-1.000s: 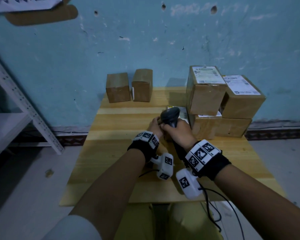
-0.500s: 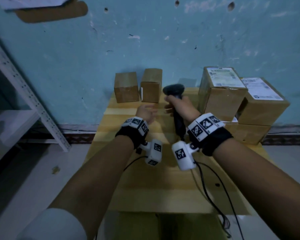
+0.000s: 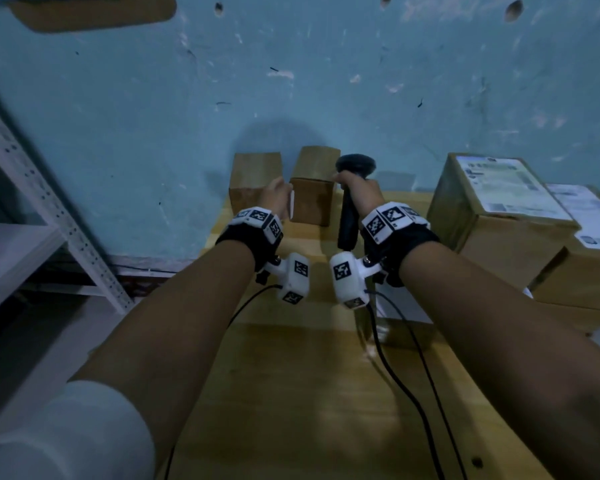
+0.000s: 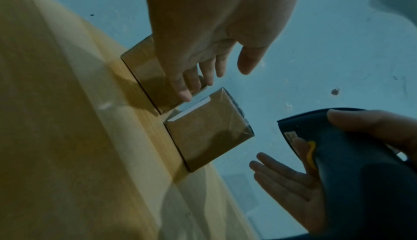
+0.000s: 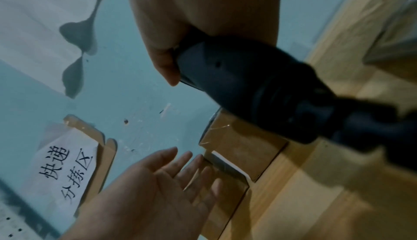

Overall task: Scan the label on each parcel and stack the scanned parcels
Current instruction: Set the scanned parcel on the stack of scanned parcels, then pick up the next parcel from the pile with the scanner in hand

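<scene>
Two small brown parcels stand at the back of the wooden table [image 3: 291, 393], a left one [image 3: 255, 178] and a right one [image 3: 314, 195]. The right one [image 4: 207, 129] carries a white label [image 4: 194, 108] on the side facing its neighbour [image 4: 144, 72]. My left hand [image 3: 276, 199] reaches out at the gap between them, its fingers [image 4: 187, 87] straight; whether they touch a parcel I cannot tell. My right hand [image 3: 359, 194] grips the handle of a black barcode scanner [image 3: 355, 164], held upright beside the right parcel. Its handle [image 5: 237, 83] fills the right wrist view.
A stack of larger labelled parcels [image 3: 499, 216] takes up the table's right side. The blue wall rises right behind the small parcels, with a paper sign [image 5: 67, 172] on it. A metal shelf frame [image 3: 49, 216] stands at the left. Cables [image 3: 395, 358] trail over the table.
Both hands have moved from beside the big stack to the small parcels at the back. The scanner rose upright with the right hand. The left hand opened and reached forward.
</scene>
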Demonstrator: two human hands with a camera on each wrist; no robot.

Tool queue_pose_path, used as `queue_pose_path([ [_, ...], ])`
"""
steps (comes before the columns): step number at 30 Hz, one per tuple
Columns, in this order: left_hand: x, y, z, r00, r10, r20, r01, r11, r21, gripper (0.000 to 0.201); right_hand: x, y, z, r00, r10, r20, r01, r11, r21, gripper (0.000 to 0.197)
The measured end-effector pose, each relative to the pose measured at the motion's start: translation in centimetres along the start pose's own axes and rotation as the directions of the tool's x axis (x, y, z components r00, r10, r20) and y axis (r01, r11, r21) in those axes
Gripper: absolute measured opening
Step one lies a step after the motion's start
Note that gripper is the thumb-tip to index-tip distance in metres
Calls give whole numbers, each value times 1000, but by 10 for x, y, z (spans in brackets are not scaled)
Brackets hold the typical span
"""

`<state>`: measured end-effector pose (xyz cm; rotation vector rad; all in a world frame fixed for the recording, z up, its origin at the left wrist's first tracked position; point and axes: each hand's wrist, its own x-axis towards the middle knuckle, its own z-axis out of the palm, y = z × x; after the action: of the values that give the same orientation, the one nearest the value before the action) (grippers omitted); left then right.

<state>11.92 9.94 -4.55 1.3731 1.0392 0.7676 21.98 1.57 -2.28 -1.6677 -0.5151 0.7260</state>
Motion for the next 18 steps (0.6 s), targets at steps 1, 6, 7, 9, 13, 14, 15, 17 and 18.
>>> queue_pose_path([
  [1, 5, 0, 1, 1000, 11, 2, -11, 1000, -3, 42, 3, 1, 2, 1000, 5, 3, -5, 1000, 12, 49],
  [6, 6, -3, 14, 995, -17, 95, 12, 998, 57, 46, 13, 14, 13, 998, 10, 60, -12, 1000, 29, 46],
  [7, 7, -4, 16, 995, 11, 95, -18, 997, 80, 47, 13, 16, 14, 998, 6, 59, -8, 1000, 21, 45],
  [9, 8, -4, 18, 995, 48, 88, -56, 994, 91, 47, 11, 19, 13, 999, -6, 44, 5, 1000, 16, 43],
  [13, 6, -3, 19, 996, 9, 88, -14, 998, 55, 37, 5, 21, 11, 1000, -12, 15, 12, 999, 42, 45],
  [14, 0, -1, 19, 996, 7, 87, -10, 999, 34, 30, 1, 20, 12, 1000, -14, -2, 14, 998, 56, 50],
  [15, -4, -1, 20, 995, 16, 97, -17, 1000, 11, 30, -4, 20, 13, 1000, -17, -18, 19, 997, 74, 59],
  [17, -13, -3, 19, 995, 29, 91, -26, 999, -27, 40, -10, 23, 13, 999, -25, -39, 29, 994, 105, 76],
  [18, -20, -3, 18, 996, 23, 83, -21, 1000, -18, 44, -13, 25, 13, 999, -29, -36, 33, 992, 119, 79],
])
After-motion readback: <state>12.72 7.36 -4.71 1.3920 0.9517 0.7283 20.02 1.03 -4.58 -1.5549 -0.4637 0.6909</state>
